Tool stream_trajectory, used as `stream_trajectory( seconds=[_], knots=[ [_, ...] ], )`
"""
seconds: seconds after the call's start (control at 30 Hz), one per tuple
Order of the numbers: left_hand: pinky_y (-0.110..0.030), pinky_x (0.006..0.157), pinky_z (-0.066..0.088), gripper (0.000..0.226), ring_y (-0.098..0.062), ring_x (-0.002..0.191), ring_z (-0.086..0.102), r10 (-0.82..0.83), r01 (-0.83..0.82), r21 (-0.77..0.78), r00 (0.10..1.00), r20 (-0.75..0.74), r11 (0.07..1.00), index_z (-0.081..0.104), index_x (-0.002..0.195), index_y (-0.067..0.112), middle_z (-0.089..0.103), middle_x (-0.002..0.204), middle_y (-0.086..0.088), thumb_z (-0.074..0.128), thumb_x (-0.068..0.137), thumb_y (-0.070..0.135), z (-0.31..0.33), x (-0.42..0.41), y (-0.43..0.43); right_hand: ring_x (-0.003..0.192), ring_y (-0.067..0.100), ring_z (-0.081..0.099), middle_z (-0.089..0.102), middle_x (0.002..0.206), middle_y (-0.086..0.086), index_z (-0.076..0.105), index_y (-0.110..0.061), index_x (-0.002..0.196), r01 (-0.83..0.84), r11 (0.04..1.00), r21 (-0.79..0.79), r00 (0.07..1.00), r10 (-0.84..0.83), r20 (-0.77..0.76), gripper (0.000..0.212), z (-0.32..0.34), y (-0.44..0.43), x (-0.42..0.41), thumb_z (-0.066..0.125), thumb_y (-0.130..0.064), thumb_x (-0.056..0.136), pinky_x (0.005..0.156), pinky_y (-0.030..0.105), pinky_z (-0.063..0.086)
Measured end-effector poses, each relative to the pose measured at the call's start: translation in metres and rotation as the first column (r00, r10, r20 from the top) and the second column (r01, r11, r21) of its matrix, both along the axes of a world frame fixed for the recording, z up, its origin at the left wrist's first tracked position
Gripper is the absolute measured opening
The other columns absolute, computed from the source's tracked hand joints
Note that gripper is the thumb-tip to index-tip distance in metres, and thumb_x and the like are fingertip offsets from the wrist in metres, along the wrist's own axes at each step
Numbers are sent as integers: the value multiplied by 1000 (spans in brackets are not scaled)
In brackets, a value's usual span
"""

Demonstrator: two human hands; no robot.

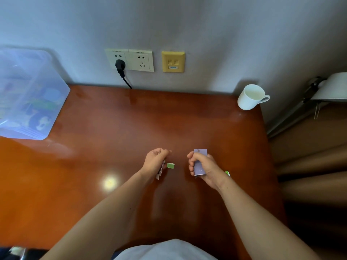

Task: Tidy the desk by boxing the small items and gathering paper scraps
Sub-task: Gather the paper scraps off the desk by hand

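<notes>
My left hand [155, 162] hovers over the middle of the wooden desk [112, 132], its fingers curled round pale paper scraps [160, 170] that stick out below the palm. A small green scrap [170, 165] lies on the desk just right of that hand. My right hand [203, 168] grips a lilac piece of paper [200, 160] upright. A green scrap [227, 173] peeks out behind the right wrist. The clear plastic box [28, 94] with coloured items inside stands at the desk's far left.
A white mug [250, 97] stands at the back right corner. Wall sockets with a black plug [120, 65] and a yellow data socket [173, 61] sit above the desk's back edge. A lamp [328, 89] is beyond the right edge.
</notes>
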State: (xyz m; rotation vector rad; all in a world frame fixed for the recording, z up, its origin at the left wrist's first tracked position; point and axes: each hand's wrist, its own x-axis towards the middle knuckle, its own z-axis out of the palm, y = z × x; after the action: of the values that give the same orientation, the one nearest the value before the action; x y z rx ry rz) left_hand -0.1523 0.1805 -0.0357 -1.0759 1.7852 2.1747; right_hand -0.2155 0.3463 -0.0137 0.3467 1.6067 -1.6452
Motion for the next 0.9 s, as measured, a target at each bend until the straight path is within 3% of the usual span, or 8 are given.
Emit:
stream_trajectory(
  seconds=[0.13,0.2,0.27,0.37,0.47,0.63,0.83,0.9],
  knots=[
    [-27,57,41,21,-18,51,47,-144,193,-331,976,165,924,48,69,16,53,56,-2,64,83,22,-10,7,-2,46,15,48,49,57,3,67,-6,84,-122,980,159,991,130,-43,16,-6,-8,4,52,-1,84,44,24,42],
    [-28,60,46,13,-21,56,58,-215,335,-460,931,295,822,54,78,22,64,63,4,62,78,31,-12,10,-1,45,14,48,50,57,2,67,-8,86,-126,967,220,990,136,-34,14,-9,-12,6,55,-2,86,43,23,42],
    [-29,67,48,17,-17,74,65,-265,462,-584,880,393,667,56,91,30,67,83,10,60,77,39,-16,13,0,45,14,48,51,57,2,66,-8,87,-103,957,270,994,110,-13,12,-13,-16,7,55,-3,87,44,23,42],
    [-30,74,49,30,-15,93,64,-340,528,-692,849,406,493,54,110,35,67,103,13,58,80,40,-23,12,1,46,14,49,52,60,3,65,-8,89,-100,945,311,995,104,3,9,-15,-17,7,56,-5,88,45,24,42],
    [-30,73,49,31,-17,97,64,-378,548,-733,829,412,403,52,114,34,68,107,11,55,84,39,-27,10,2,47,14,50,52,62,4,66,-7,92,-104,939,329,994,107,9,10,-18,-17,7,56,-6,89,45,23,43],
    [-29,69,43,17,-20,95,63,-396,567,-758,808,435,324,57,102,33,67,102,6,55,87,40,-26,4,2,48,13,51,54,64,4,67,-7,96,-120,932,341,992,123,15,11,-22,-16,6,57,-7,90,44,22,45],
    [-28,64,42,18,-19,87,63,-402,637,-700,762,508,323,59,86,29,64,87,8,56,85,47,-28,0,-2,50,14,52,55,64,5,67,-9,95,-119,934,336,993,117,26,11,-23,-18,7,59,-6,88,45,22,45],
    [-27,61,41,19,-18,78,61,-412,642,-664,762,499,384,55,78,27,62,80,8,53,86,45,-26,-1,1,49,14,51,55,64,4,68,-9,94,-98,937,336,995,99,14,12,-22,-16,7,59,-5,87,45,22,46]
  ],
)
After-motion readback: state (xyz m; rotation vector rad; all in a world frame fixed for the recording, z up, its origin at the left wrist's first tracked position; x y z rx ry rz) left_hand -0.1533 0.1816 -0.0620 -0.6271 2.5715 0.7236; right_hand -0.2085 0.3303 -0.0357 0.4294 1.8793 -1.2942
